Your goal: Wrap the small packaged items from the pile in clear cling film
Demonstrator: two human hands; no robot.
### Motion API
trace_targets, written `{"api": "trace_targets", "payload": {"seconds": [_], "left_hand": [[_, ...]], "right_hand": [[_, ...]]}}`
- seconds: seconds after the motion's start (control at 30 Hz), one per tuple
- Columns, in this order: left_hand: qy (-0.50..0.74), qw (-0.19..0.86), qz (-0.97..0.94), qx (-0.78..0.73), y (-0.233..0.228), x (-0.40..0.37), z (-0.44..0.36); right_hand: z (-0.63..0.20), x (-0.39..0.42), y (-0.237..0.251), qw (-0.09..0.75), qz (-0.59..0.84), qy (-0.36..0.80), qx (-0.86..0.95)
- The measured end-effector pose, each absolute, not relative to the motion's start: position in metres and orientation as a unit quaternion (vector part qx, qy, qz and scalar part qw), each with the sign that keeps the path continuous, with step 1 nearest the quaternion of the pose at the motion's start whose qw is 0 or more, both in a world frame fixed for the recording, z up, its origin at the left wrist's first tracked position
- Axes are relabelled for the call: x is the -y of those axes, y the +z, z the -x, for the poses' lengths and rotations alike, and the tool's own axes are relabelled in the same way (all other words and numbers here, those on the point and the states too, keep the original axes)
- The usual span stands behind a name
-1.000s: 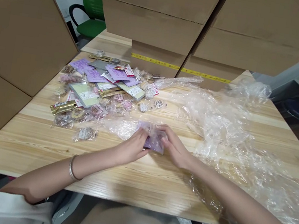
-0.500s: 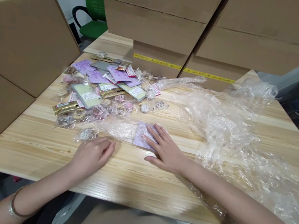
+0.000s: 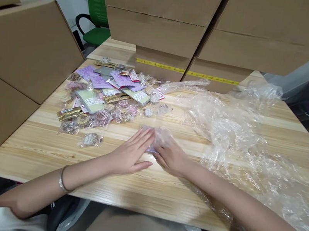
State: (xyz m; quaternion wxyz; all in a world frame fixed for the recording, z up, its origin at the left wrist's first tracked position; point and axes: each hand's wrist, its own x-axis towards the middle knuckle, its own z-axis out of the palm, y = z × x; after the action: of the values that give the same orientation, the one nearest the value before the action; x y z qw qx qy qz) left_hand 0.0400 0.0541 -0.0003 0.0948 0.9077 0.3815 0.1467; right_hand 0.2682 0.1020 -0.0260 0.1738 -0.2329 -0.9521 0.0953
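A flat purple packet lies on the table in front of me, largely hidden by my hands. Clear plastic film covers part of it. My left hand lies flat across the packet's left side, fingers stretched out. At its right side my right hand is closed, its fingers curled at the film and the packet's edge. Left of my hands sits a small clear-wrapped round piece.
A heap of purple packets, green labelled packs, gold sachets and small wrapped pieces spreads at the back left. Crumpled clear film covers the right side. Cardboard boxes stand behind, and another box stands left.
My left hand has moved right and flattened onto the packet. My right hand's fingers have curled at its right side. The film left of the packet is now folded over it.
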Motion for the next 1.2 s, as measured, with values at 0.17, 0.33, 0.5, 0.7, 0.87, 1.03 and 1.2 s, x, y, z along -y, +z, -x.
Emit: {"api": "trace_targets", "payload": {"seconds": [0.17,0.33,0.5,0.7,0.87,1.03,1.2], "left_hand": [[0.118,0.1,-0.937,-0.313,-0.004,-0.069,-0.048],[0.112,0.099,-0.936,-0.318,-0.009,-0.069,-0.048],[0.105,0.077,-0.938,-0.322,-0.007,-0.071,-0.05],[0.15,0.053,-0.926,-0.342,-0.023,-0.073,-0.056],[0.179,-0.056,-0.95,-0.251,-0.027,-0.075,-0.051],[0.245,-0.059,-0.946,-0.203,-0.015,-0.084,-0.048],[0.33,0.031,-0.912,-0.242,0.007,-0.088,-0.049]], "right_hand": [[-0.281,-0.104,-0.014,0.168,0.213,0.099,0.958],[-0.295,-0.107,0.017,0.184,0.22,0.134,0.948],[-0.289,-0.111,0.012,0.309,0.351,0.16,0.869],[-0.291,-0.109,-0.012,0.238,0.191,0.142,0.942],[-0.299,-0.092,-0.012,0.14,0.171,0.08,0.972],[-0.301,-0.092,-0.013,0.149,0.182,0.063,0.97],[-0.308,-0.102,0.008,0.202,0.199,0.082,0.955]]}}
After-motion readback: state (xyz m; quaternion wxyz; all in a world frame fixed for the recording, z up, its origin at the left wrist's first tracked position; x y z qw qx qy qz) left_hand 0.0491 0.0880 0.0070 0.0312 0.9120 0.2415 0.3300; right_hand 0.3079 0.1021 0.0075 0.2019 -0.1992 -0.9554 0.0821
